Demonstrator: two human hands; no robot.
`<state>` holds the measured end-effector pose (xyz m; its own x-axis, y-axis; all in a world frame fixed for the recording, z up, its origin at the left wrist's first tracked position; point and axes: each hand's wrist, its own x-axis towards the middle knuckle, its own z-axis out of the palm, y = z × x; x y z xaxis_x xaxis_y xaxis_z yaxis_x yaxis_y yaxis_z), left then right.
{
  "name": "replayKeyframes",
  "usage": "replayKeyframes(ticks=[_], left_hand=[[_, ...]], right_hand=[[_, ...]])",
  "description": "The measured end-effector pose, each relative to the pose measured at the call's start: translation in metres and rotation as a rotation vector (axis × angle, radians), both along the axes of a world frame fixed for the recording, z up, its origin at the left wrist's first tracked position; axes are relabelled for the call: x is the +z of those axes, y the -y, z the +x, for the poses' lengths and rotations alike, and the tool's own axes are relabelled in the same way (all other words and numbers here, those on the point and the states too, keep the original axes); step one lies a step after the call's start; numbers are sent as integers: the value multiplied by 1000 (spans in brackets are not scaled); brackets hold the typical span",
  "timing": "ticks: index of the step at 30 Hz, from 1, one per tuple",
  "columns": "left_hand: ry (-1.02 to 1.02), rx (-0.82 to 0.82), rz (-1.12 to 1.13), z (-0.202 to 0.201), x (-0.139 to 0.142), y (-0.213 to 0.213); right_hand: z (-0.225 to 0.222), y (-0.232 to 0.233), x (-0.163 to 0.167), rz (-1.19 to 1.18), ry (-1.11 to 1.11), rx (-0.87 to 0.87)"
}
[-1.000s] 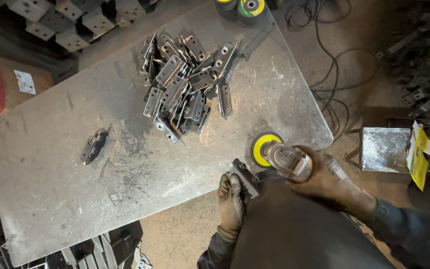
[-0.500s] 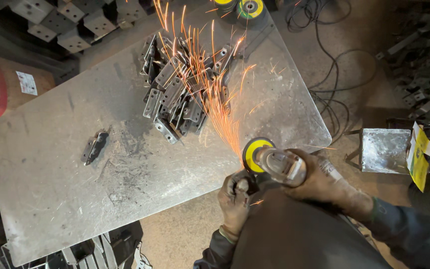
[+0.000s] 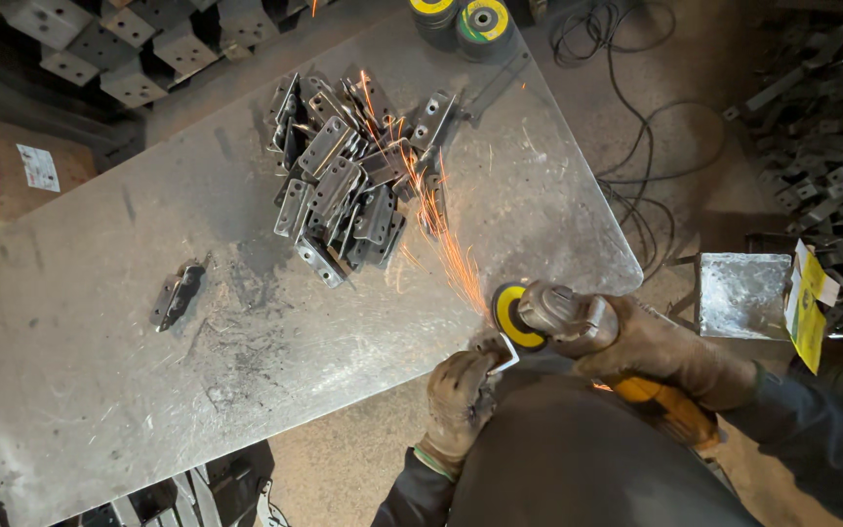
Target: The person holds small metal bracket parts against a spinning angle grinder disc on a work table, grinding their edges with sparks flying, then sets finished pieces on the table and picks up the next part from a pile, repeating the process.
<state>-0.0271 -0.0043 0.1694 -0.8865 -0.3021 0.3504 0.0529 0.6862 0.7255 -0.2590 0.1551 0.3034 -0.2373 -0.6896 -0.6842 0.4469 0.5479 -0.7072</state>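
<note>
My right hand, gloved, grips an angle grinder with a yellow-centred disc at the near edge of the steel table. My left hand, also gloved, holds a small metal bracket against the disc. Orange sparks fly away from the disc toward a pile of metal brackets on the far part of the table. My dark knee hides the space under the hands.
A single bracket lies alone on the left of the table. Spare grinding discs stand at the far edge. Black cables trail on the floor. A metal box and heaps of brackets lie right.
One second ago there were no sparks; half a second ago a broad spray flew across the pile. Now the spray is thinner and the hands stay in place.
</note>
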Motion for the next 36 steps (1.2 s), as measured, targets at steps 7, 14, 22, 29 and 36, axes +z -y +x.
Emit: replayKeyframes(ticks=[7, 14, 22, 29, 36], left_hand=[[100, 288, 798, -10, -17, -13], [-67, 358, 1438, -19, -1, -14], [-27, 327, 789, -29, 6, -13], [44, 245, 995, -26, 31, -7], [-115, 301, 1661, -31, 30, -9]], right_hand=[[-4, 0, -26, -97, -65, -46], [9, 1, -69, -106, -259, -151], [28, 18, -46, -32, -841, 94], [22, 1, -71, 113, -842, 109], [21, -10, -106, -117, -722, -46]])
